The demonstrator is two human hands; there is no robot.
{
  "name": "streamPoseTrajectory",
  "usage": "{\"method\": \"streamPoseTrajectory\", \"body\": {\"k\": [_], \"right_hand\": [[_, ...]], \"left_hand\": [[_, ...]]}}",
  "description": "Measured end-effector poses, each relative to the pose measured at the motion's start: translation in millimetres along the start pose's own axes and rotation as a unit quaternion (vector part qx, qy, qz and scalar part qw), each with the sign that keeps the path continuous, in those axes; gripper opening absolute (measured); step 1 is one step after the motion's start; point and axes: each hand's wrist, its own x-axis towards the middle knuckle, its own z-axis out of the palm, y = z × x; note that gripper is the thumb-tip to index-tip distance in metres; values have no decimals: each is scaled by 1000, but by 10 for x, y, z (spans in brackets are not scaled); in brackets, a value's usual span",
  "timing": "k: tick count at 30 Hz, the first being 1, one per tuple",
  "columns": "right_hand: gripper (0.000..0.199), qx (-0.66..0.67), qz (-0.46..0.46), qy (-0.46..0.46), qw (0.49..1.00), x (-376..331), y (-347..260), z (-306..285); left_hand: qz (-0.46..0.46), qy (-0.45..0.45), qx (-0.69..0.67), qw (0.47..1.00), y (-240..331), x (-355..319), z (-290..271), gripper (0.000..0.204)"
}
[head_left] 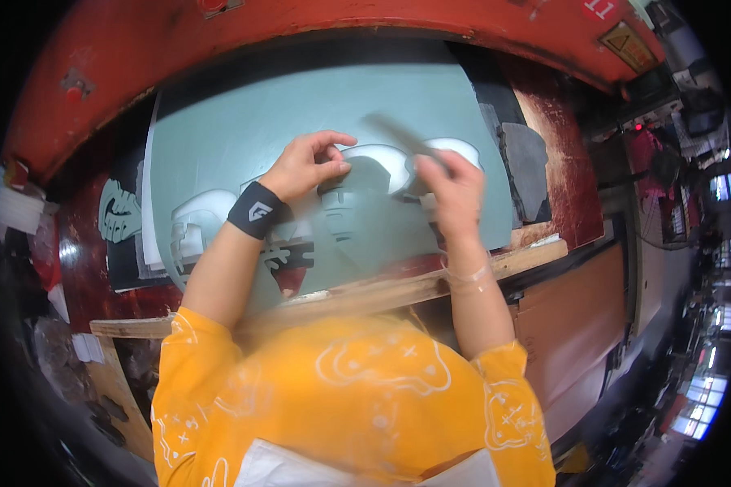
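A grey-green sheet (244, 114) lies in front of me, with rounded, sole-like openings cut along its near part and white showing through several of them. My left hand (313, 165), with a black wristband (258, 209), hovers over the sheet beside a white opening (378, 160). Its thumb and forefinger are apart, and nothing shows between them. My right hand (455, 187) grips a dark grey strip-like piece (400, 134) that slants up to the left. Motion blurs this piece, so its exact kind cannot be made out.
A red machine body (300, 28) spans the far side above the sheet. A wooden rail (341, 302) runs along the near edge. Slotted grey cut pieces (118, 213) lie at the left, and a grey slab (524, 170) at the right. Brown board (573, 316) stands at the lower right.
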Motion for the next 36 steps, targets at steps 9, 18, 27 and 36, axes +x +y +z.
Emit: {"method": "streamPoseTrajectory", "body": {"k": [9,18,27,36], "right_hand": [[13,-17,54,87,995,-669,4,-257],[45,-279,-201,-127,930,-462,-266,464],[49,-388,-199,-25,900,-15,141,844],[11,57,-289,55,954,-1101,-275,-197]], "left_hand": [[-41,-88,96,991,135,58,43,23],[-76,-94,73,990,97,238,-51,20],[-32,-98,-69,992,41,223,-148,32],[2,31,85,996,-107,183,113,26]]}}
